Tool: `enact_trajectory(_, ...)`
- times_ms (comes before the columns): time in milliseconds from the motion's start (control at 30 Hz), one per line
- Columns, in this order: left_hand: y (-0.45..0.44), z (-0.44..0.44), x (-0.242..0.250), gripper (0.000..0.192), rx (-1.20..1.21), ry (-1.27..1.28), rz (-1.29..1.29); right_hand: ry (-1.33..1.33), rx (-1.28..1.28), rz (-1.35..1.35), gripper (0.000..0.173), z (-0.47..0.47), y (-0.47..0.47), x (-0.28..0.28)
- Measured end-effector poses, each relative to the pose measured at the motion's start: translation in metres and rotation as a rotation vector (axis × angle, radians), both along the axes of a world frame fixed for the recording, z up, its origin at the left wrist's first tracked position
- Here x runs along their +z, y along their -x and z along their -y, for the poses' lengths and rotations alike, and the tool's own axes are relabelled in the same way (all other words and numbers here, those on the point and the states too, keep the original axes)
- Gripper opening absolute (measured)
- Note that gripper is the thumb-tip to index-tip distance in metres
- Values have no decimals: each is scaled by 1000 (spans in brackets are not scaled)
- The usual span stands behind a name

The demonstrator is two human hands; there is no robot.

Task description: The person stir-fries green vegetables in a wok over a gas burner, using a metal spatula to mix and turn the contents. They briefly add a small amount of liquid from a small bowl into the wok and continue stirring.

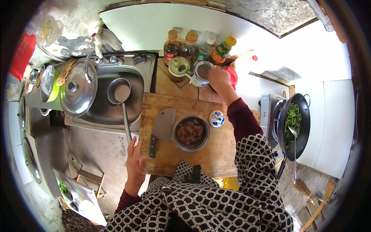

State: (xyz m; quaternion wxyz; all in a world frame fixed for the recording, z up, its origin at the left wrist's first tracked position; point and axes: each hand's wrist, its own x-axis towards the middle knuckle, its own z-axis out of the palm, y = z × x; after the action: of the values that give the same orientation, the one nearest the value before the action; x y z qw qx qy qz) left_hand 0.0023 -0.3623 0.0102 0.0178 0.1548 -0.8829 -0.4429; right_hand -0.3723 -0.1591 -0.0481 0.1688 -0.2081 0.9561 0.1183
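Observation:
My right hand point(219, 81) reaches over the back of the counter, beside the rim of an open ceramic jar point(202, 76); its fingertips are partly hidden, so what it grips is unclear. The jar's blue-patterned lid point(216, 118) lies on the wooden cutting board point(162, 101). At the board's left edge is my left hand point(135, 165), fingers apart and holding nothing. A metal bowl of meat pieces point(189, 134) stands mid-board, with a cleaver point(163, 124) flat on its left. Behind the board stand a green-lidded jar point(178, 66) and a red container point(233, 76).
Bottles point(171, 47) line the back wall. At left, a long-handled ladle point(119, 90) hangs over the sink point(100, 107), near a large pot lid point(78, 88). Right of the board, a wok point(304, 127) with leafy greens and a metal spatula sits on a gas stove point(265, 116).

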Motion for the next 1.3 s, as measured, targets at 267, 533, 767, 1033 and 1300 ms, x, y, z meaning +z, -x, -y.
enact_trajectory(267,-8,-16,-4,69,52,-36,36,54,37,13,21,11,17,7)
enact_trajectory(533,-5,-19,-4,71,61,-25,43,270,233,-213,15,2,14,-15)
enact_trajectory(767,-8,-16,-5,75,68,-15,88,319,248,-142,15,-12,24,-20)
enact_trajectory(1033,-5,-15,-8,73,86,-31,90,198,303,-190,16,-5,17,-14)
enact_trajectory(1300,-4,-11,-8,72,77,-34,80,127,629,-170,13,-34,43,-38)
